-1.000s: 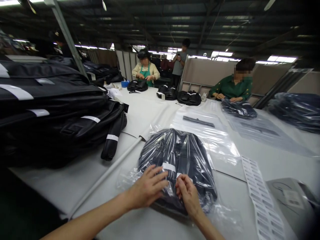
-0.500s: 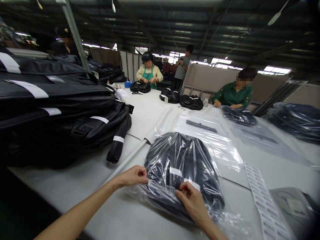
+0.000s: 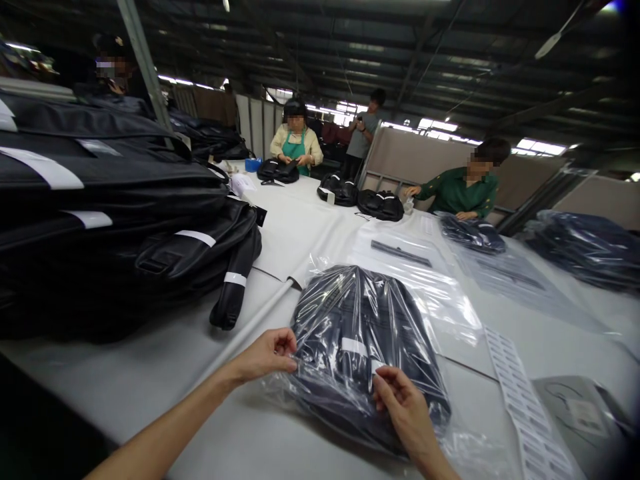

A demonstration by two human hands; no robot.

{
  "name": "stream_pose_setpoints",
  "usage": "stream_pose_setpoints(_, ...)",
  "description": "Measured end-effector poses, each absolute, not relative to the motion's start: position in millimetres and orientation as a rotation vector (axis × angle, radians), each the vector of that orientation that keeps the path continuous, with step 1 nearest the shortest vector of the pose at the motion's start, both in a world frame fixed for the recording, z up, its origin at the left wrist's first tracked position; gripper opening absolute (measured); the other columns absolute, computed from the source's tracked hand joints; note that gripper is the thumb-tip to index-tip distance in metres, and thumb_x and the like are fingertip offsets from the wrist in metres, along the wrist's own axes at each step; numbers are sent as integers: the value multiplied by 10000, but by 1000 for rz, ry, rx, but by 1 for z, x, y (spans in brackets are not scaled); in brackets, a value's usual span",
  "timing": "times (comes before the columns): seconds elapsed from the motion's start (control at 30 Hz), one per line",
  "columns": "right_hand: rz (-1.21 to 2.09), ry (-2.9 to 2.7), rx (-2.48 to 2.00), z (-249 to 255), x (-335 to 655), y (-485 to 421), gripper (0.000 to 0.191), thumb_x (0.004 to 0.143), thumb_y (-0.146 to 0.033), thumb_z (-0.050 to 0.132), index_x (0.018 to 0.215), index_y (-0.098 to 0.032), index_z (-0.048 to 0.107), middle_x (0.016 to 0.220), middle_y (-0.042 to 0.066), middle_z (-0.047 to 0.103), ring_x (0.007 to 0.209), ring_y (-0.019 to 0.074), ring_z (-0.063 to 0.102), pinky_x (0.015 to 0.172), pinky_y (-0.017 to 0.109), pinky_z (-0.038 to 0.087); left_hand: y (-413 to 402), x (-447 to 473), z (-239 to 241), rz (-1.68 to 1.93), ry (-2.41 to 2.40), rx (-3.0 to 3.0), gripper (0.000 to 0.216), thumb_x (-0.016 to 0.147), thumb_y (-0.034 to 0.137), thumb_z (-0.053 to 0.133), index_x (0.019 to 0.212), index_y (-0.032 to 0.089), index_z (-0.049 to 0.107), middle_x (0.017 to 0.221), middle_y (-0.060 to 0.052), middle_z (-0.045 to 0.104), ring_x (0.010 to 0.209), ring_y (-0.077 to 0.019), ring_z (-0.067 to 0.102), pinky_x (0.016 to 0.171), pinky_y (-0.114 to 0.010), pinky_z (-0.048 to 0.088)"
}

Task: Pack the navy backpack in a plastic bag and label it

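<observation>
- Both hands work at the near end of a clear plastic bag (image 3: 400,313) that lies on the white counter (image 3: 150,373) and holds a folded black bag (image 3: 360,327).
- Left hand (image 3: 265,353) is closed, thumb and fingers pinching the plastic at the near left corner of the package.
- Right hand (image 3: 405,410) is also closed in a pinch, its fingertips (image 3: 383,383) gripping the plastic just beside a small white tag (image 3: 376,365) on the black bag.
- Loose plastic spreads out flat beyond the black bag at the far end and crumples near the right wrist.
- To the left, a tall stack of black bags (image 3: 100,220) with white tape strips sits on the counter, well apart from the hands; one strap hangs down at its right edge.
- A sheet of printed labels (image 3: 525,400) lies to the right of the package, with a grey pouch (image 3: 585,407) just beside it.
- More flat plastic sleeves (image 3: 410,250) lie beyond the package.
- Further off, a person in a green top (image 3: 457,190) handles a wrapped bag at the right side of the counter, a person in a green apron (image 3: 296,143) sits at the far end with another black bag, and a third person (image 3: 367,130) stands behind.
</observation>
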State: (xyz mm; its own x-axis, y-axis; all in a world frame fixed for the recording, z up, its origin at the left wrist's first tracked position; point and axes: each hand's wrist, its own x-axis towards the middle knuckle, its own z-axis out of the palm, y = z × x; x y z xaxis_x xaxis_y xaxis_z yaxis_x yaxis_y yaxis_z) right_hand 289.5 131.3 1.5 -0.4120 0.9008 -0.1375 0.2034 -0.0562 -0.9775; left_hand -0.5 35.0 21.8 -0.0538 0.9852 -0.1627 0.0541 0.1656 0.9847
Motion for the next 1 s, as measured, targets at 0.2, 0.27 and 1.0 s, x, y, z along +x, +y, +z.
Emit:
stream_pose_setpoints(0.2, 1257, -2024, -1021, -6, 294, 129, 228, 798, -410, 598, 871, -194, 584, 766, 26, 568, 635, 146, 535, 573, 252, 446, 36, 3, 9, 1151, 1466, 1128, 298, 646, 375, 678, 694, 160, 478, 597, 60, 432, 533, -81, 353, 501, -203, 276)
stream_pose_setpoints(0.27, 1114, -2250, -833, -4, 294, 129, 171, 830, -348, 574, 914, -208, 622, 848, 44, 569, 707, 152, 548, 637, 263, 449, 36, 3, 5, 1126, 1532, 1151, 221, 673, 322, 650, 692, 158, 503, 588, 57, 440, 523, -88, 357, 497, -209, 280)
stream_pose_setpoints(1.0, 1054, -2276, -604, 35, 298, 125, 317, 820, -345, 584, 1119, -244, 618, 917, 50, 616, 787, 164, 584, 717, 296, 476, -9, 96, -44, 617, 2411, 2616, 581, 831, 292, 525, 1374, 370, 333, 1439, -88, 332, 1280, -349, 340, 947, -487, 403)
